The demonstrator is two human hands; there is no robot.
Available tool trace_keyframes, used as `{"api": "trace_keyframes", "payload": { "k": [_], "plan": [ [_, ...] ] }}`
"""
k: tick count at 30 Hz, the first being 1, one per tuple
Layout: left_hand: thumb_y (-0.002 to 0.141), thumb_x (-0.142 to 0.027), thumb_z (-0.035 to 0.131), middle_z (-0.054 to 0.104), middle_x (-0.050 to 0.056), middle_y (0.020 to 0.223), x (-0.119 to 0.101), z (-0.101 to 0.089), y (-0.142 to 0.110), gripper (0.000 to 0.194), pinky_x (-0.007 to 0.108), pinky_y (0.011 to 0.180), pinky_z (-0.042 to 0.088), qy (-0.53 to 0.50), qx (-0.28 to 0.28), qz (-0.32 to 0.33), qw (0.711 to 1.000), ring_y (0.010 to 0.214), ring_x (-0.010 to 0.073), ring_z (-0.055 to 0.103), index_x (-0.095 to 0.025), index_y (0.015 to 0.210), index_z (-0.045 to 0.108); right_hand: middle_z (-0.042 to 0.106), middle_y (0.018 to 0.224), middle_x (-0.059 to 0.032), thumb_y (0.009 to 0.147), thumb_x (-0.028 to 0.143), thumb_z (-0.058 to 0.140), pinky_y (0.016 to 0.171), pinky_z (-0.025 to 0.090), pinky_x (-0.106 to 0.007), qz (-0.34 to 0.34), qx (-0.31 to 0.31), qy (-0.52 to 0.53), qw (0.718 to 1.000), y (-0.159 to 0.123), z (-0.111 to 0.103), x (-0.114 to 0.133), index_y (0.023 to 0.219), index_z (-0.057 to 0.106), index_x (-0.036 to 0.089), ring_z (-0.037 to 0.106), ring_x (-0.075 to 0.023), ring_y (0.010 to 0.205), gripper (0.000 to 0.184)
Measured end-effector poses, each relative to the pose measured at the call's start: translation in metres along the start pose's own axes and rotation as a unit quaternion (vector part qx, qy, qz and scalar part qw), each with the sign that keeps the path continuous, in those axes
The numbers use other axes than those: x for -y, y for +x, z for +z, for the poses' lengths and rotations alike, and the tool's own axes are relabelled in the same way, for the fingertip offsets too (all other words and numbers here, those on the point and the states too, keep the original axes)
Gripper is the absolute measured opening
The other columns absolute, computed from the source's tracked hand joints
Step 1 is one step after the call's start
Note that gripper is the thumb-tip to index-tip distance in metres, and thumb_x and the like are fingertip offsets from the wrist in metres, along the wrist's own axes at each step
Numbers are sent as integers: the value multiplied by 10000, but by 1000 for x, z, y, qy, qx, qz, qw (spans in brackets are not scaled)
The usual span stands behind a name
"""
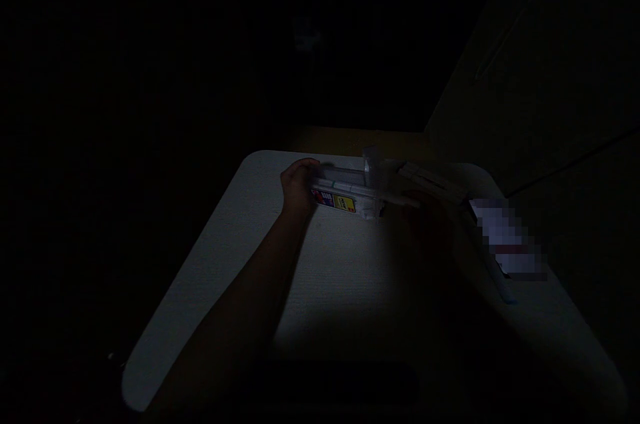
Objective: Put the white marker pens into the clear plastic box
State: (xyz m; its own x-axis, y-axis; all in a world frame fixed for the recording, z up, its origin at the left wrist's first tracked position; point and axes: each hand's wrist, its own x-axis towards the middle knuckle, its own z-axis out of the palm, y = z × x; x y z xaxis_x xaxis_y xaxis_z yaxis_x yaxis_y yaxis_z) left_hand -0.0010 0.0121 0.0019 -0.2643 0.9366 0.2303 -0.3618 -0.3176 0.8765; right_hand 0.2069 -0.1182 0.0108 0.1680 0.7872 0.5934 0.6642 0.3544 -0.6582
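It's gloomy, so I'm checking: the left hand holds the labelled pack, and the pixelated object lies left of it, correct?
No: in the head view, the pixelated object lies right of the labelled pack, which the left hand does hold.

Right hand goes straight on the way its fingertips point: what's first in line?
Likely the clear plastic case held in the left hand; the right hand is very dark, so direction and depth are uncertain.

Passable across white tabletop left of left hand; blocked at center by clear plastic case, at right by bright panel.
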Motion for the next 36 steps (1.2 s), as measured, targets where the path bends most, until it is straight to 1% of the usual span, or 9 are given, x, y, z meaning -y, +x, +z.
{"api": "trace_keyframes", "payload": {
  "k": [3, 5, 11, 14, 16, 21, 24, 30, 36],
  "plan": [
    [569, -197, 463, 589, -7, 542, -1, 1, 0, 193, 205, 450, 382, -7, -2, -5, 1000, 477, 99, 520, -155, 600, 649, 563, 1062, -85, 854, 303, 401, 839, 469, -381, -13, 1, -6, 1000, 0, -1, 0, 1025, 560, 234, 546, -194, 1005, 244],
    [568, -203, 462, 593, -6, 544, -2, 1, -1, 194, 209, 450, 385, -10, 1, -4, 1000, 479, 104, 524, -156, 597, 647, 557, 1060, -79, 847, 297, 413, 856, 460, -380, -18, 0, -9, 1000, 0, -2, 1, 1006, 568, 236, 542, -188, 1004, 231],
    [572, -196, 459, 599, -3, 556, -3, 1, -1, 194, 205, 467, 385, 3, 2, 5, 1000, 492, 98, 524, -150, 594, 646, 593, 1018, -60, 829, 312, 477, 804, 478, -348, 8, -25, -38, 999, 2, -1, 2, 1005, 569, 226, 563, -172, 951, 217],
    [575, -194, 456, 595, -1, 563, -3, 1, -1, 196, 206, 470, 381, 14, 0, 7, 1000, 494, 96, 519, -147, 599, 644, 599, 1020, -57, 830, 319, 479, 837, 466, -348, -13, -28, -62, 998, 2, 0, 1, 970, 588, 224, 556, -172, 975, 201],
    [579, -199, 457, 583, -2, 553, -2, 1, -1, 193, 206, 459, 370, 19, 1, 5, 1000, 484, 95, 510, -148, 600, 641, 590, 1031, -60, 844, 320, 452, 864, 454, -355, -24, -18, -67, 997, 2, 1, 0, 977, 592, 227, 547, -172, 991, 215],
    [576, -213, 455, 583, -5, 554, -2, 1, -1, 191, 210, 456, 372, 10, 4, -2, 1000, 485, 102, 514, -161, 599, 637, 583, 1067, -64, 862, 296, 402, 892, 443, -362, -6, 13, -50, 999, 0, 3, 0, 1038, 583, 233, 541, -172, 1017, 261],
    [571, -214, 457, 578, -5, 552, -2, 1, -1, 188, 212, 465, 381, 6, 3, 4, 1000, 493, 103, 517, -162, 591, 636, 590, 1073, -64, 861, 293, 407, 889, 448, -352, -8, 15, -52, 998, 0, 5, -1, 1039, 583, 234, 545, -167, 1022, 257],
    [570, -219, 470, 576, -6, 543, -2, 1, -1, 184, 208, 437, 362, 12, -3, -5, 1000, 462, 96, 505, -151, 599, 638, 574, 1115, -75, 864, 285, 397, 920, 437, -347, -30, 15, -54, 998, -1, 9, -4, 1072, 581, 215, 529, -163, 1055, 287],
    [584, -217, 471, 589, -4, 557, -2, 0, -1, 175, 211, 458, 387, -7, 9, -6, 1000, 477, 101, 528, -155, 606, 633, 578, 1148, -51, 857, 229, 365, 932, 436, -342, -64, 86, -77, 991, -3, 7, 2, 1113, 576, 234, 528, -162, 1081, 332]
  ]
}}
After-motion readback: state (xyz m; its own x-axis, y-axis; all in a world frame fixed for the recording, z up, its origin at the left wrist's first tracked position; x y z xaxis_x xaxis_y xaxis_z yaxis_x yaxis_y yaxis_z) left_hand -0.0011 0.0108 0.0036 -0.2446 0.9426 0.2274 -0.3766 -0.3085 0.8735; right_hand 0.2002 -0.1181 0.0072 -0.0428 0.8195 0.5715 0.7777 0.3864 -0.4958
